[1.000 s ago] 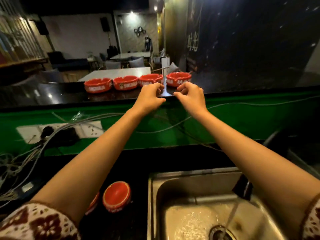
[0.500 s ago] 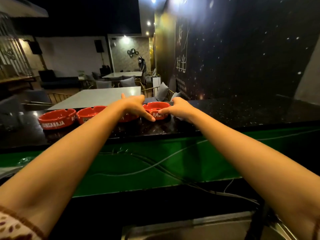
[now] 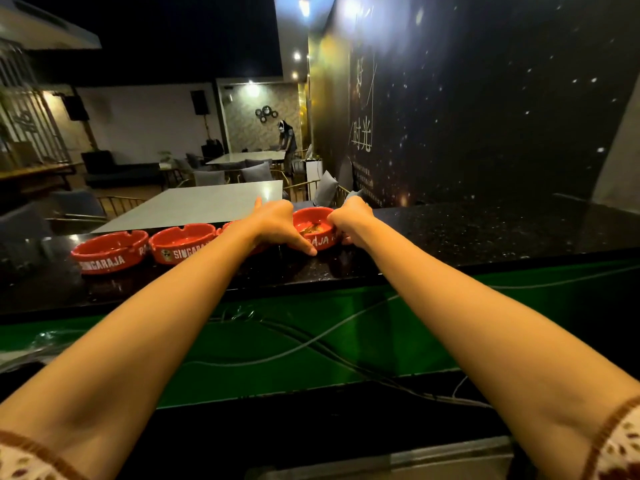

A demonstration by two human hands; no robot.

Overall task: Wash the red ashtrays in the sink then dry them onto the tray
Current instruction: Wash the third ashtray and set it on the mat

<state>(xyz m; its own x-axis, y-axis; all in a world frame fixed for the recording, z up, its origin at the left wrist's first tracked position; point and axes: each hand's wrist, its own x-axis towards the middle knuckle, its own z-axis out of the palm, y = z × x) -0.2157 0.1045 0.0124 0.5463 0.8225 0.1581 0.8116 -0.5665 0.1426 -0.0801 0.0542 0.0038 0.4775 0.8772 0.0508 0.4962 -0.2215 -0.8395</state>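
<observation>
Several red ashtrays stand in a row on the black bar counter [image 3: 485, 233]. Both my arms reach out to the rightmost ashtray [image 3: 313, 221], which holds some ash or debris. My left hand [image 3: 277, 225] holds its left side, thumb laid along the front wall by the white lettering. My right hand [image 3: 349, 220] curls over its right rim. My left hand and wrist mostly hide the third ashtray [image 3: 228, 227]. The other two ashtrays [image 3: 110, 251] [image 3: 181, 242] sit free further left. Only the steel sink rim [image 3: 381, 462] shows at the bottom edge.
Below the counter runs a green wall panel [image 3: 398, 327] with loose cables [image 3: 311, 344] across it. Beyond the counter are white tables [image 3: 194, 206], chairs and a person far back [image 3: 287, 140]. A dark speckled wall [image 3: 485, 116] rises on the right.
The view has tilted up from the sink to the counter. Both hands moved forward from the counter's front edge to the rightmost ashtray and closed on it.
</observation>
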